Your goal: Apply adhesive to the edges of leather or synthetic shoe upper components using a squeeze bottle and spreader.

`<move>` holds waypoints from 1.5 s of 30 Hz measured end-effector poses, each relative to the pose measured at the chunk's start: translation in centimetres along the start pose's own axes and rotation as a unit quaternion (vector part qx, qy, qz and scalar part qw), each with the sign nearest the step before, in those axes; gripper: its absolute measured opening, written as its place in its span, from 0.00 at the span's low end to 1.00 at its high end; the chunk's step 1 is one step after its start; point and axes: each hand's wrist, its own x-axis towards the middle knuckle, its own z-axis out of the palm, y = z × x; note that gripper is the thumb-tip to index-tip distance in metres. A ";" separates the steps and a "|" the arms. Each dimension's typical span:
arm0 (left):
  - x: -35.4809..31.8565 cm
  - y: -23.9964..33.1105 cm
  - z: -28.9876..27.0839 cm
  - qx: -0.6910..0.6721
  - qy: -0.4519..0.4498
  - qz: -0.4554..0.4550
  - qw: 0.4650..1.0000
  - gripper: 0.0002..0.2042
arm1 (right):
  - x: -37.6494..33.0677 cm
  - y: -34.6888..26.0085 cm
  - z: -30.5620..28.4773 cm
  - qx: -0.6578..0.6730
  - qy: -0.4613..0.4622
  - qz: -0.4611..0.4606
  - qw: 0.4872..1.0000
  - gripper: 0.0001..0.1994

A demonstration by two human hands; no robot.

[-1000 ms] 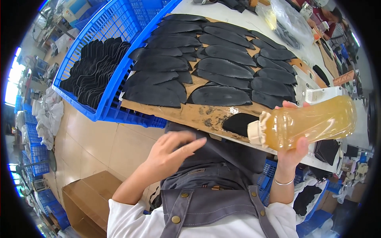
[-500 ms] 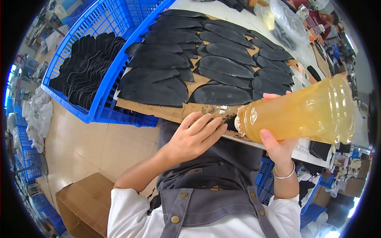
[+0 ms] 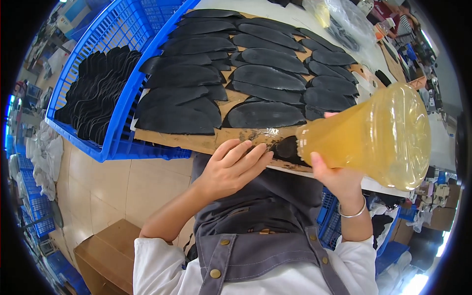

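Observation:
My right hand (image 3: 337,177) is wrapped round a clear plastic bottle (image 3: 368,135) of yellowish liquid. The bottle lies tilted on its side above the table's front edge, its narrower end toward the left. Under that end a small black piece (image 3: 286,147) lies on the brown cardboard (image 3: 196,140). My left hand (image 3: 233,167) rests at the cardboard's near edge, beside the black piece, fingers stretched out and holding nothing. Several rows of overlapping black curved pieces (image 3: 268,114) cover the board beyond both hands.
At the left stands a blue plastic crate (image 3: 110,140) with stacked black wavy pieces (image 3: 96,98). A cardboard box (image 3: 110,255) sits on the tiled floor at lower left. Clear plastic bags (image 3: 344,22) lie at the table's far right, where another person (image 3: 400,29) is partly visible.
The bottle's wide end has swung lower and nearer, and its narrow end shows more of the black piece below. My left hand has stayed nearly in place. The whole view has shifted slightly.

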 end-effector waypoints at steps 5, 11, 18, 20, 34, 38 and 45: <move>0.1 0.1 -0.2 -0.001 0.001 -0.012 1.000 0.17 | -4.1 2.0 -3.1 0.035 0.033 0.130 0.990 0.23; 0.5 0.2 -0.3 -0.014 0.009 -0.008 1.000 0.17 | -4.7 1.8 -4.0 0.179 0.154 0.200 0.951 0.26; 0.7 0.3 -0.6 -0.015 0.001 -0.018 1.000 0.17 | -1.3 -0.1 -1.4 0.164 0.066 0.026 0.984 0.38; 0.7 0.4 -0.6 -0.017 0.003 -0.018 1.000 0.17 | -1.3 0.0 -1.1 0.107 0.057 -0.007 0.993 0.35; 1.5 0.4 -0.8 -0.150 0.027 -0.067 0.986 0.15 | -11.0 8.4 -4.9 -0.048 0.133 0.242 0.960 0.26; 3.7 1.7 -1.2 -0.147 0.076 -0.072 0.984 0.17 | -11.3 9.6 -3.6 0.434 0.456 0.248 0.736 0.37; 12.0 4.9 -0.5 -0.187 -0.179 -0.004 0.966 0.27 | -11.2 11.6 -0.4 0.864 0.359 0.083 0.343 0.31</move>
